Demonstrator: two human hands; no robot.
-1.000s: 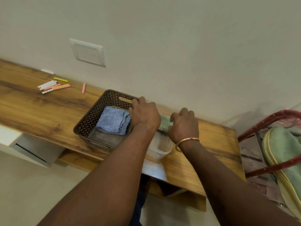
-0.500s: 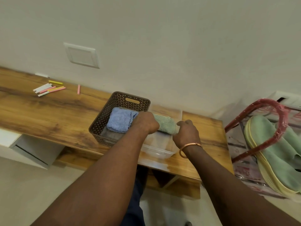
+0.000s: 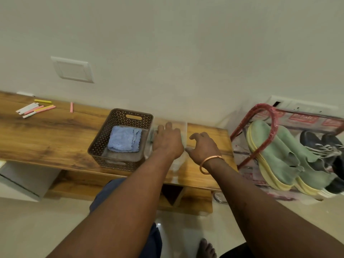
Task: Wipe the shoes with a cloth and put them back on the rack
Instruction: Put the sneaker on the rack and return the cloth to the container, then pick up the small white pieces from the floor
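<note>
On desk, beside basket (image 3: 104,140), our left hand (image 3: 167,141) lies in clear tub (image 3: 183,127), fingers nearly straight over green cloth (image 3: 151,135), which is mostly hidden beneath; likely gathering it for wiping. Right hand (image 3: 202,147) hovers at tub's edge, fingers loosely curled, holding nothing, probably ready to steady tub. Green shoes (image 3: 275,149) sit on red rack (image 3: 272,123) at right, not yet wiped by our reckoning.

A wooden desk (image 3: 55,135) runs along a plain wall (image 3: 186,62), which closes off its far edge. Wide bare wood lies between scattered chalk sticks (image 3: 35,108) at the left and a brown basket (image 3: 96,146). A clear container (image 3: 183,127) sits just beside the basket. Right of it, a narrow bare strip ends near a red shoe rack (image 3: 273,123), whose curved bar crosses green shoes (image 3: 275,155).
</note>
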